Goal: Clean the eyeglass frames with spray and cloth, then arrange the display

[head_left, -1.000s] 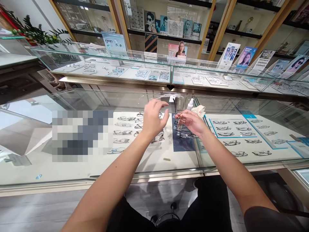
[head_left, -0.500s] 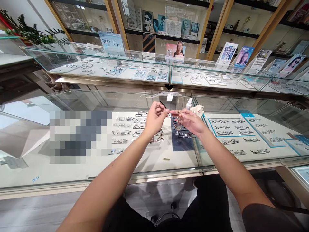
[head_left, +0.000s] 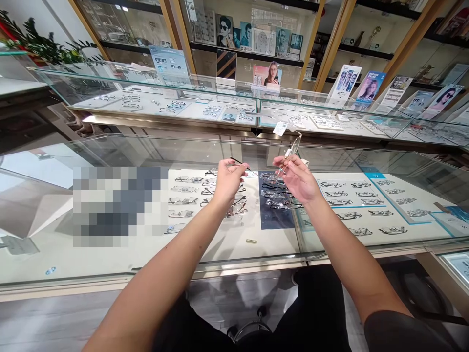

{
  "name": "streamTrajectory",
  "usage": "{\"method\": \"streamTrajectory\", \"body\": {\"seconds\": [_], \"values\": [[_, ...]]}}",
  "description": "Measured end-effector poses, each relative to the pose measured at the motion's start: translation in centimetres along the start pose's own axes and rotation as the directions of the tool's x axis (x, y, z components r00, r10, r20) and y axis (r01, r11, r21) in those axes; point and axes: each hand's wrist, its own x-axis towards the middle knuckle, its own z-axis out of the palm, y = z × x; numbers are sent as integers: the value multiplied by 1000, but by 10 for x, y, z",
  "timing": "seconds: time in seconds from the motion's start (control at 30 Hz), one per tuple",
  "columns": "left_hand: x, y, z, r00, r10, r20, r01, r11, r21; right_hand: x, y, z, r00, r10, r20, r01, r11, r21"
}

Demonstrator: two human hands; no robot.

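Note:
My left hand [head_left: 230, 181] is closed, pinching a thin dark-ended rod [head_left: 236, 161] over the glass counter. The rod's slim end points towards my right hand; whether it is a glasses temple or a tool I cannot tell. My right hand [head_left: 298, 180] pinches a pair of thin-rimmed eyeglasses [head_left: 295, 145], turned edge-on and tilted up. From the glasses hangs a white tag [head_left: 280, 128]. Fingers hide part of the frame. Beneath my hands, several folded glasses lie on a dark blue mat [head_left: 274, 221].
Rows of glasses [head_left: 183, 200] show in the left part of the glass counter [head_left: 234, 259]. More frames lie on a blue-edged tray [head_left: 351, 205] at right. A small gold-coloured bar [head_left: 251, 240] lies near the front. Farther back stands another glass display case [head_left: 164, 88].
My right hand has raised the eyeglasses and turned them, their top swinging right. My left hand has moved slightly left with the rod, so a gap now separates my hands.

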Motion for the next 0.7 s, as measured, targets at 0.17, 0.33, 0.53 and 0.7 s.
{"method": "streamTrajectory", "body": {"seconds": [0.17,0.33,0.53,0.7], "values": [[-2,-2,-2,946,303,-115,-281,944,174,1,-14,-7,992,-96,-84,84,987,-139],[-4,5,-4,948,317,-25,-309,938,155,4,-33,-24,968,-213,-134,185,963,-196],[-24,11,4,873,455,176,-487,838,245,22,-35,-60,866,-402,-296,263,871,-415],[-33,17,25,832,428,354,-522,819,238,39,-31,-105,761,-540,-360,286,777,-560]]}}
